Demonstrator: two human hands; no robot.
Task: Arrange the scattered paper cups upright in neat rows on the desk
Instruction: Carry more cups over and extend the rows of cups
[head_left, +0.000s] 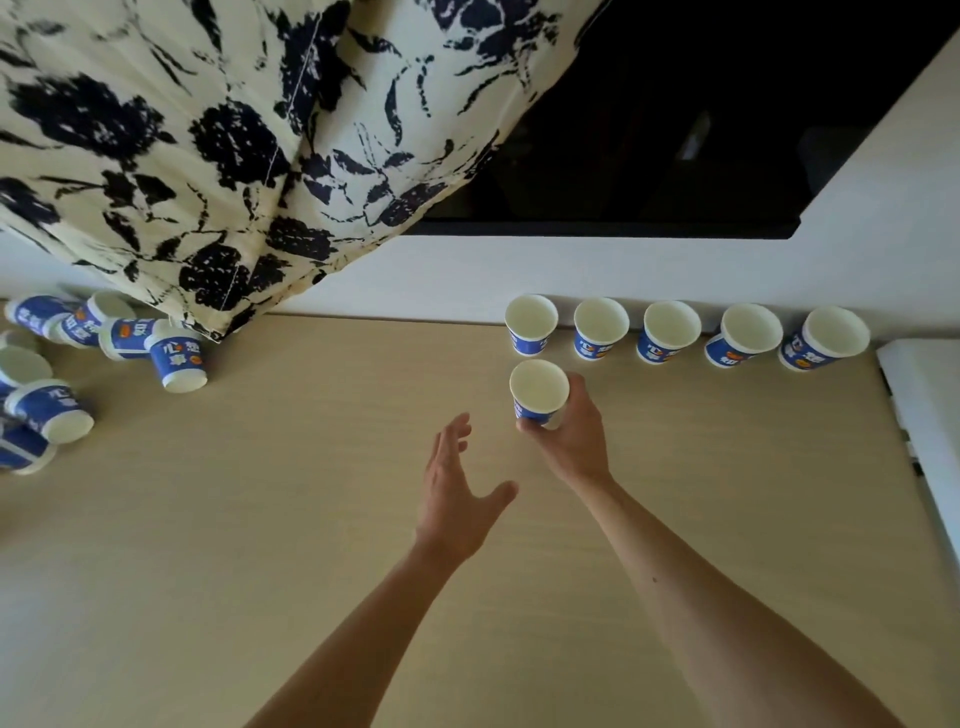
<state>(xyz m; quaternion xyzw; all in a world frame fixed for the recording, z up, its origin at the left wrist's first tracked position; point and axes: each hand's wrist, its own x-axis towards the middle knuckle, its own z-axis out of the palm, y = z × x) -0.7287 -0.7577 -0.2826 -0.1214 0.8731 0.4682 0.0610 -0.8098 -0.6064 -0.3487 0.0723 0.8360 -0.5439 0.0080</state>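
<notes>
We see the right hand (569, 436) gripping a tapered blue-and-white paper cup (537, 395), upright just before the left end of the five-cup row (670, 332) on the woodgrain desk (311, 519); the left hand (457, 493), fingers straight, hovers farther from that row.

Pale desk (260, 545) with paper cups (670, 332)

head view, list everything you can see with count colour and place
row cups: five, blue and white, upright along the back wall, right
held cup: one, blue and white, upright, in front of the row's left end
scattered cups: at least seven, blue and white, tumbled, far left
desk: one, light wood
curtain: one, cream with dark blue print, upper left
white object: one, right edge
left hand: open, above the desk
right hand: grips the held cup
</notes>
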